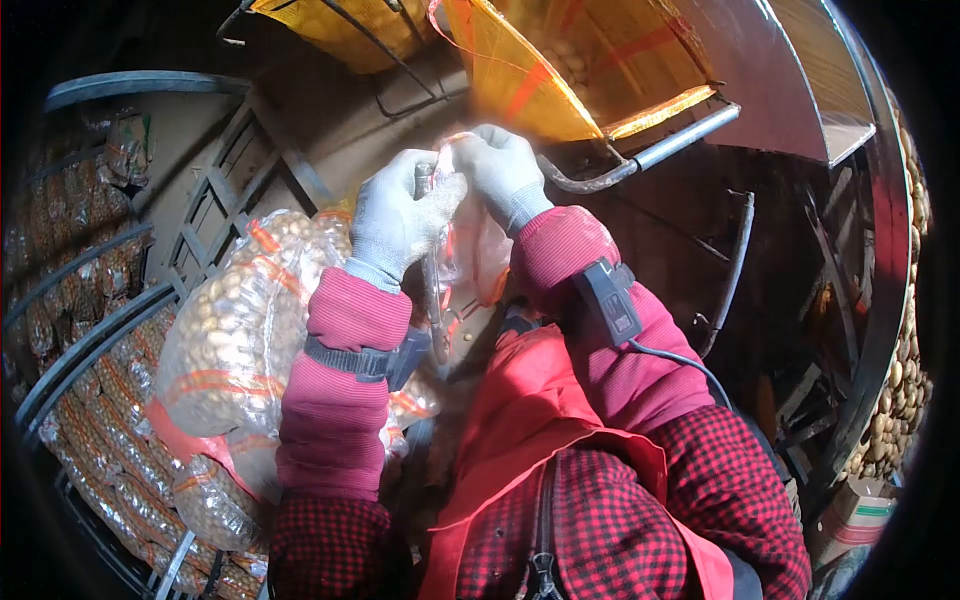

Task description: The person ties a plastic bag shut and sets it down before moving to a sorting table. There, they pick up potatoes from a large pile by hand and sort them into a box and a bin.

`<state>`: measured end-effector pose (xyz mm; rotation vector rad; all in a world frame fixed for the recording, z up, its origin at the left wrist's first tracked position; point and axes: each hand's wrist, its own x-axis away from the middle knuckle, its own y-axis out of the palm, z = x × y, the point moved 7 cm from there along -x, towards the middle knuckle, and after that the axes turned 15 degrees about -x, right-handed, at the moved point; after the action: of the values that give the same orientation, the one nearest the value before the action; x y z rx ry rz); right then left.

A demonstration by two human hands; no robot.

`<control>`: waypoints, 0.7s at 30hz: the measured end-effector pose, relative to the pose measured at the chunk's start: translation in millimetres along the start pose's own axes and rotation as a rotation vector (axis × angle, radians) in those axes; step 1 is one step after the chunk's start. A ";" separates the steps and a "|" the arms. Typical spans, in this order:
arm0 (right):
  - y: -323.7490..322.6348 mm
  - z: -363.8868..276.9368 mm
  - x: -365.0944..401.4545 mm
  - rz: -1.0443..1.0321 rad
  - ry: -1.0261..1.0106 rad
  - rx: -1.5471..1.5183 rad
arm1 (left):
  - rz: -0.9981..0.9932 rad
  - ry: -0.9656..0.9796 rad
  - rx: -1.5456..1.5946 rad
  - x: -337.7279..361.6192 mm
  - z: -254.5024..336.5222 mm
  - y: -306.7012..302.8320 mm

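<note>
My left hand (398, 218), in a pale work glove, is closed at the top edge of a see-through bag with orange stripes (463, 250). A curved metal rod (432, 290) passes right by its fingers. Close beside it, my right hand (500, 172), gloved alike, pinches the same bag's edge. The bag hangs limp below both hands; its lower part is partly hidden by my sleeve and apron. Left of my left forearm stands a filled clear bag (230, 340) of small pale-brown, potato-like produce.
Yellow mesh bags (540, 75) hang from a metal frame (680, 135) ahead. Stacked filled bags (120, 430) line the left side behind metal rails (90, 340). Loose produce (890, 420) lies along the right edge, above a carton (858, 515). A bent metal bar (740, 260) stands at right.
</note>
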<state>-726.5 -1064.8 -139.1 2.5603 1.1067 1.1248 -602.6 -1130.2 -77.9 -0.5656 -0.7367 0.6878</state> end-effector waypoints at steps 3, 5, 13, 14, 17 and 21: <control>-2.6 0.2 2.3 0.053 -0.028 0.135 | 0.038 -0.006 0.056 1.3 1.7 0.5; -0.9 -2.2 1.7 0.044 -0.083 0.163 | 0.044 -0.009 0.128 3.3 1.8 1.4; -12.6 108.4 -1.5 -0.072 0.152 -0.299 | 0.062 0.042 0.405 4.7 2.3 5.7; -13.2 91.0 -5.3 -0.056 0.090 -0.111 | 0.055 0.047 0.284 4.9 10.1 1.5; -32.4 48.1 2.8 -0.031 -0.224 0.375 | -0.006 0.045 0.346 0.1 14.3 5.1; -48.3 43.5 5.8 -0.106 -0.395 0.478 | -0.092 0.071 0.153 -8.2 17.9 -2.4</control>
<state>-721.9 -1019.0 -185.4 2.8370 1.5148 0.3228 -619.8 -1133.7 -68.6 -0.4120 -0.6338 0.6299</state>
